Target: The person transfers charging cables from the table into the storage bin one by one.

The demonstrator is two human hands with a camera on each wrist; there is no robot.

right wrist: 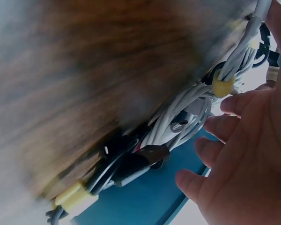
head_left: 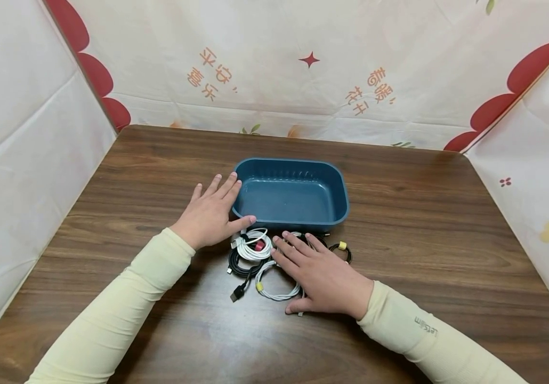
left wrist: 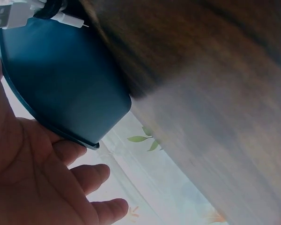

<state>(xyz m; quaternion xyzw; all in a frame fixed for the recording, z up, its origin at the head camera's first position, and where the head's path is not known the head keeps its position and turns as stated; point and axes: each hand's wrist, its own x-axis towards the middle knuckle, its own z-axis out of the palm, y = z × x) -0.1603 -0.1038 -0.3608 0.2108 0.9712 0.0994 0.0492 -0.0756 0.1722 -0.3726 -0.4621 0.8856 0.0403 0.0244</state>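
A dark blue plastic basin (head_left: 286, 200) stands on the wooden table, its inside bare. My left hand (head_left: 211, 213) is spread flat at the basin's left end, fingertips and thumb right at its rim. In front of the basin lies a heap of coiled cables: a white USB cable (head_left: 254, 250), a black cable (head_left: 242, 269) and a grey-white cable with a yellow tie (head_left: 274, 295). My right hand (head_left: 324, 277) is spread palm down over the right part of the heap and hides several coils. In the right wrist view, bundled cables (right wrist: 178, 117) show beside straight fingers.
A small black cable with a yellow tie (head_left: 342, 246) lies at the heap's right edge. White printed cloth (head_left: 279, 69) hangs behind the table's far edge and along both sides. Brown wooden tabletop (head_left: 423, 224) extends around the basin.
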